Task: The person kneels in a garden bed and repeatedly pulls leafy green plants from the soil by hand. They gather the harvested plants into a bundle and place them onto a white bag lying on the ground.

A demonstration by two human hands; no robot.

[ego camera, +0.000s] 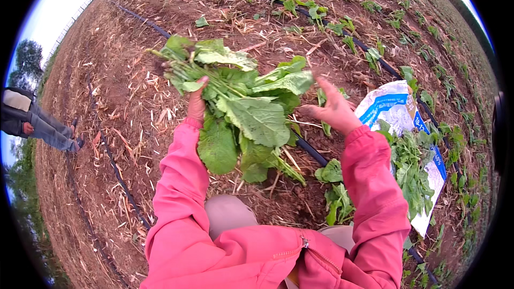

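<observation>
A bunch of broad-leaved greens (257, 116) is gripped by my left hand (196, 102) around its stalks. The stem ends point to the upper left, and the leaves spread right and hang down over the soil. Some leaves show dark specks. Just right of the leaf tips is my right hand (331, 106), its thumb and fingers apart with nothing between them. A white and blue printed sack (425, 212) lies on the ground beyond my right forearm. On it rests a heap of cut greens (409, 168).
Black drip-irrigation hoses (311, 150) run across the straw-strewn soil (132, 100). Rows of leafy plants (371, 6) grow ahead and to the right. Leafy plants (337, 196) stand near my knee (229, 214). Another person (44, 122) stands at the far left.
</observation>
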